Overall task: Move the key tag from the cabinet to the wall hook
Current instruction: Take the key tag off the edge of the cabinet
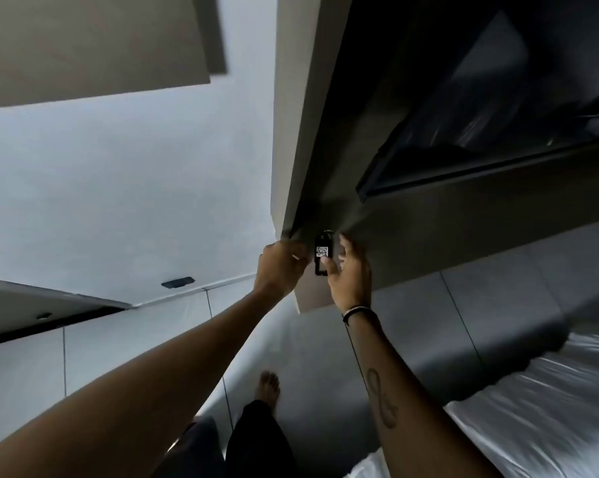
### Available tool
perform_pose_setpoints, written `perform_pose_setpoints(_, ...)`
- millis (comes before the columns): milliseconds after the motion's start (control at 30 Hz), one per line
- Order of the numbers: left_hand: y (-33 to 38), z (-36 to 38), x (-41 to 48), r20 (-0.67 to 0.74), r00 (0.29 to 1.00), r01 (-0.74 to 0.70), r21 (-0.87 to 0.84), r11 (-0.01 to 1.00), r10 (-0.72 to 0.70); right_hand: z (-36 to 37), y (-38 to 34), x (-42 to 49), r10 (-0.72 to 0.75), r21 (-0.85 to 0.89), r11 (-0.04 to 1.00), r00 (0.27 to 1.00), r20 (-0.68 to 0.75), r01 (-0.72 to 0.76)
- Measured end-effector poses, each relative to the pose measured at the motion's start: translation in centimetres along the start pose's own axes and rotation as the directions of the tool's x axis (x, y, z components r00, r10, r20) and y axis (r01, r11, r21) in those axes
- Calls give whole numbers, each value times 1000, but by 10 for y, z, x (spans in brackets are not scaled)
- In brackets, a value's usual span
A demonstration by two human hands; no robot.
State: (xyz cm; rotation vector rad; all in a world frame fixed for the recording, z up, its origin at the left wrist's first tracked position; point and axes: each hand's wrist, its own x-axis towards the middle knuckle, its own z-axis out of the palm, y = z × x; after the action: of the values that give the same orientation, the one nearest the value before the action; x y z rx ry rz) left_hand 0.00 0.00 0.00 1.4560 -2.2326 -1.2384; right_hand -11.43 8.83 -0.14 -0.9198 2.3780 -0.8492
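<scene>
Grey tiled floor (325,339) across the lower middle of the frame, thin dark joints between tiles. One bare foot (269,386) flat on it, bottom centre. At lower right, bed (539,419) on the floor, covered by a creased white sheet (567,391). At upper right, dark cabinet shelf (480,174), something pale at its far right edge, too blurred to identify.

bare forearms, wristband (356,311), infinity tattoo (380,398)
</scene>
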Motion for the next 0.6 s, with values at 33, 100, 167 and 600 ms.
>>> perform_pose_setpoints(33,-2,6,8,-3,999,40,-40,998,-40,2,4,9,11,17,1000,1000,-8,-11)
perform_pose_setpoints(100,-1,12,19,2,990,139,-110,984,-140,4,7,23,47,50,998,999,-7,-47)
perform_pose_setpoints(167,2,18,27,17,976,217,-169,962,-217,8,10,34,89,44,995,996,15,-89)
perform_pose_setpoints(600,2,43,44,20,924,358,-391,848,-381,22,27,54,265,380,882,960,89,-279)
